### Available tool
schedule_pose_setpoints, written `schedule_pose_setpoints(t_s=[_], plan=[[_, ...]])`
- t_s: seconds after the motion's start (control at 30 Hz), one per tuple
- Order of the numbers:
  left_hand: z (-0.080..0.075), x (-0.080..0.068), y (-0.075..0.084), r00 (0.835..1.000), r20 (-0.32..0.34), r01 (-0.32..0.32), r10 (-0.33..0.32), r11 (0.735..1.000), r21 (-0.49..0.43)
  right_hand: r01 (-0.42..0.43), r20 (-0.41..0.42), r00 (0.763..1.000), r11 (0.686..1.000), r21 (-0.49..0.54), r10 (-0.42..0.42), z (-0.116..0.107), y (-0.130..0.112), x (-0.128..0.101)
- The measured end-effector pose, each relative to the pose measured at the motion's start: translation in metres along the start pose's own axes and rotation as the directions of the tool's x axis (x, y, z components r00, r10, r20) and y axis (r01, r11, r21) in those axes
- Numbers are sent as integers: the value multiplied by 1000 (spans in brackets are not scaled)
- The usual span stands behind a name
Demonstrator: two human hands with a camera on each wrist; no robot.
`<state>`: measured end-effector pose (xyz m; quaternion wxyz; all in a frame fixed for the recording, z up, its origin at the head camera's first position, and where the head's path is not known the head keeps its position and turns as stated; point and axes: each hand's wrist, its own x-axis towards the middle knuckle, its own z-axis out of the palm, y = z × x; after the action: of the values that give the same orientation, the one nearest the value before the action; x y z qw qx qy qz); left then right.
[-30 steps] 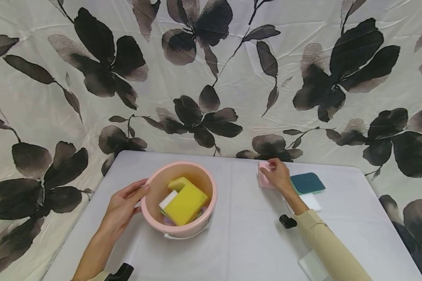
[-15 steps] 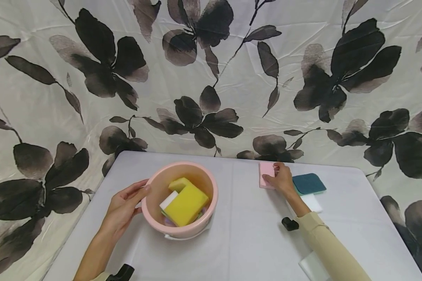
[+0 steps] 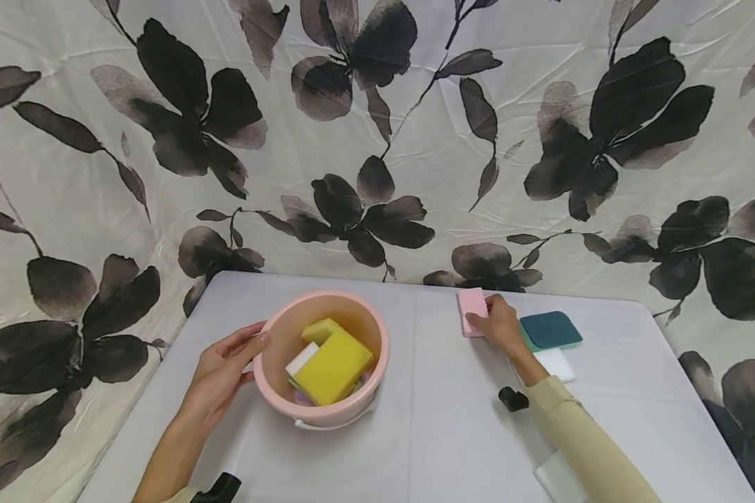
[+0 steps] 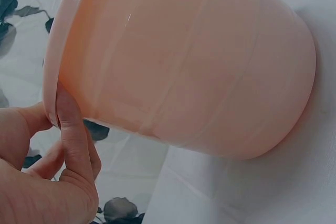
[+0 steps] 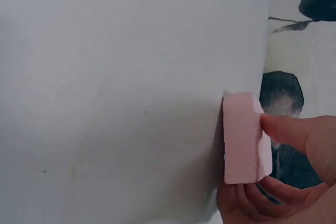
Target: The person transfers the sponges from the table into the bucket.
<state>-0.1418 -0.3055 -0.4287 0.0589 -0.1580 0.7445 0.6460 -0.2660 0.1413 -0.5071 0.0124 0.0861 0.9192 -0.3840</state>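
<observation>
My left hand (image 3: 217,370) pinches the rim of a pink bucket (image 4: 184,66), thumb on one side and fingertips on the other. Inside the bucket lie a yellow sponge (image 3: 336,367), another yellow piece (image 3: 319,328), a white block (image 3: 302,358) and something purple and green, mostly hidden beneath. Near the table's back edge, my right hand (image 3: 502,323) grips a pink sponge (image 3: 470,309) by its right side. The right wrist view has the thumb on one face of that sponge (image 5: 241,139) and the fingers curled under its end.
Right of that hand lies a dark teal scouring pad (image 3: 552,329), with a white pad (image 3: 556,363) partly beneath it. A pale square (image 3: 560,475) sits nearer the front, partly behind the right sleeve (image 3: 585,433). Floral cloth (image 3: 365,140) hangs behind the white table (image 3: 440,419).
My right hand first shifted right along the pink sponge and took hold of its side. The sponge has since moved slightly left and turned a little. Left hand and bucket have stayed put.
</observation>
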Motion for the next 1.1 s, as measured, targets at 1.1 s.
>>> schedule_pose_setpoints(t_s=[1.1], plan=[[0,2,-2,1000,5,-10,10,1000,11,8,132,991,991,136,-26,-39,-12,-2]])
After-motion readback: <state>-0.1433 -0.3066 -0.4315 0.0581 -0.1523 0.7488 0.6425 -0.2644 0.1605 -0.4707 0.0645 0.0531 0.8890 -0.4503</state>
